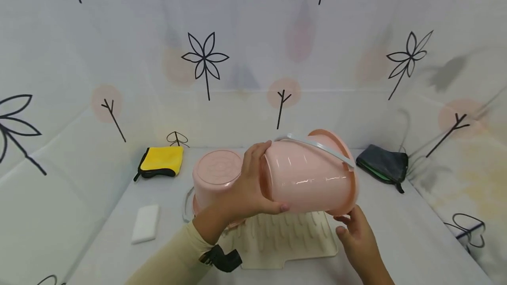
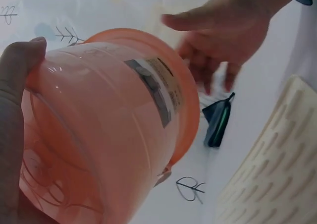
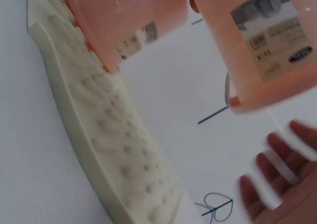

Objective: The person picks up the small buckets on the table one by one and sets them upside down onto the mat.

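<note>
My left hand [image 1: 245, 188] grips a pink plastic bucket [image 1: 313, 175] by its base, holding it on its side in the air with the mouth to the right. A pale handle lies along the bucket, and a printed label shows in both wrist views. Below the rim, my right hand [image 1: 360, 241] has loosely spread fingers; in the right wrist view they are apart from the bucket. Another pink bucket [image 1: 218, 168] stands upside down at the left end of a cream drying rack [image 1: 293, 241] with raised ridges, partly hidden behind my left hand.
At the back left of the white table lies a yellow and black zip pouch [image 1: 162, 159]. In front of it is a white rectangular block [image 1: 145, 224]. A dark zip pouch [image 1: 382, 164] lies at the back right. Patterned cloth [image 1: 253, 47] surrounds the table.
</note>
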A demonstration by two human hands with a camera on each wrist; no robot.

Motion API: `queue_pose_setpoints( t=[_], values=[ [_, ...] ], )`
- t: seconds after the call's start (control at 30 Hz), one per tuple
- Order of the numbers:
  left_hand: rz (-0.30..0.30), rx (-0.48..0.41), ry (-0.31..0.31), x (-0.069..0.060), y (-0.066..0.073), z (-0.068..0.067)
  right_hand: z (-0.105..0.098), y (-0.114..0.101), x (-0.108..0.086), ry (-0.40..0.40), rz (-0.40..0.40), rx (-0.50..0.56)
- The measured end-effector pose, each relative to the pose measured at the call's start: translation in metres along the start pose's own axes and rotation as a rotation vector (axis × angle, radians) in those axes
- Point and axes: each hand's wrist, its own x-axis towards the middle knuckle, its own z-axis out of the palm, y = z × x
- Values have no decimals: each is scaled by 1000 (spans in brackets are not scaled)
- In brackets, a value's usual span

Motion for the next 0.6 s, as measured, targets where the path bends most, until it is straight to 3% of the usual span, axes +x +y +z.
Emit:
queue_pose_setpoints(
  t=[0.1,0.2,0.27,0.37,0.47,0.6],
  values=[
    [9,53,-17,8,5,-11,-7,4,-3,-84,167,-204],
    [7,116,-47,17,8,-21,-14,11,-7,-262,303,-365],
    [9,154,-71,25,10,-27,-17,16,-10,-387,294,-459],
    [17,215,-91,36,10,-36,-19,25,-15,-511,217,-479],
    [37,290,-102,46,9,-45,-17,31,-15,-565,193,-485],
    [44,393,-146,56,7,-52,-12,38,-13,-585,275,-530]
  ],
)
